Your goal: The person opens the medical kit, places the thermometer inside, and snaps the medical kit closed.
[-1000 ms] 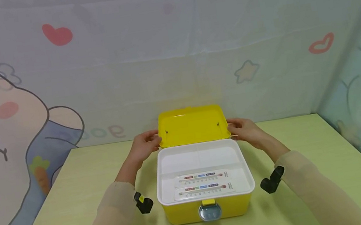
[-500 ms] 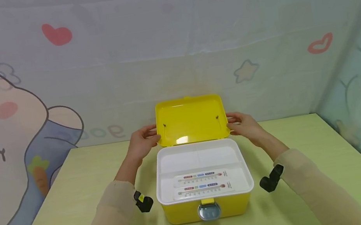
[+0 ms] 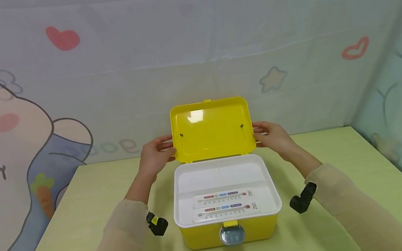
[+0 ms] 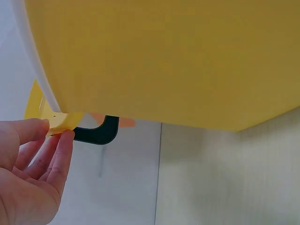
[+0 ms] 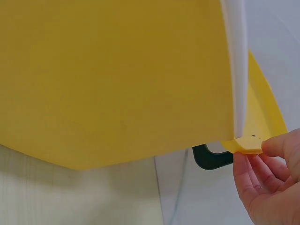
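A yellow storage box (image 3: 199, 237) with a white inner tray (image 3: 201, 177) stands on the table, its yellow lid (image 3: 211, 130) raised upright at the back. My left hand (image 3: 154, 157) pinches the lid's left edge between thumb and fingers, as the left wrist view shows. At the opposite edge, my right hand (image 3: 273, 137) pinches the lid the same way. Two flat thermometer cards (image 3: 224, 211) lie in the front of the tray. A clear round latch (image 3: 232, 234) hangs on the box front. Behind the lid, a dark green handle (image 4: 105, 131) shows in both wrist views.
The box stands on a pale wooden table (image 3: 100, 189). A printed cloth backdrop (image 3: 210, 32) hangs right behind the table's far edge and along the right side. Black wrist devices (image 3: 157, 224) sit on both sleeves, beside the box.
The lid has swung up from leaning far back to nearly upright, its top edge rising in the head view. Both hands have risen slightly with it. The box and cards stay put.
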Demonstrator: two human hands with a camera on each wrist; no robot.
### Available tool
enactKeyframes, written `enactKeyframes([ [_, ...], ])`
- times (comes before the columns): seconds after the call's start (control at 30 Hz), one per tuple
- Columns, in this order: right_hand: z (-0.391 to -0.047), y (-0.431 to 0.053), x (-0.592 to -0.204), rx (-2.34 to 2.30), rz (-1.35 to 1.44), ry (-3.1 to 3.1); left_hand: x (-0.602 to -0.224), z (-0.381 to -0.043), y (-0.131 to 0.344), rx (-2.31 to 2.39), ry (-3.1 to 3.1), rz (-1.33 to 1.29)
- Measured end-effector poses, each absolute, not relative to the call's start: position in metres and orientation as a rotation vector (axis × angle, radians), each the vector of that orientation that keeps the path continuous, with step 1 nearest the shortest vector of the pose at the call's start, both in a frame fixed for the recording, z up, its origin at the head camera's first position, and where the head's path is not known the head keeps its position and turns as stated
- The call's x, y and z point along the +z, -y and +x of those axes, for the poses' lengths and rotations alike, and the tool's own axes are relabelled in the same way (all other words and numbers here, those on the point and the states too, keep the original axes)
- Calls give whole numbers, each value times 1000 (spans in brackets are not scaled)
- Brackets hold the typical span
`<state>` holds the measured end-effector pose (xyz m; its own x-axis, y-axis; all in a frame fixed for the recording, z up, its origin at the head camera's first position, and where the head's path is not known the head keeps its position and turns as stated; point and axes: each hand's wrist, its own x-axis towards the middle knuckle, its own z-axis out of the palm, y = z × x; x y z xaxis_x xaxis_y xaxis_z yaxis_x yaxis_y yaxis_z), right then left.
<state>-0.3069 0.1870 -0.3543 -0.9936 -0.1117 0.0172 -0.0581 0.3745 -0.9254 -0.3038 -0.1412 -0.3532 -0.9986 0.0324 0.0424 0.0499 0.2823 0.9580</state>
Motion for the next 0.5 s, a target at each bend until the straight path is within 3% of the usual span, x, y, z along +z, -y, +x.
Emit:
enactKeyframes([
  [0.5,-294,-186,-334,-1757,-140,-2546,-341,-295,141,-1871,2461,-96],
])
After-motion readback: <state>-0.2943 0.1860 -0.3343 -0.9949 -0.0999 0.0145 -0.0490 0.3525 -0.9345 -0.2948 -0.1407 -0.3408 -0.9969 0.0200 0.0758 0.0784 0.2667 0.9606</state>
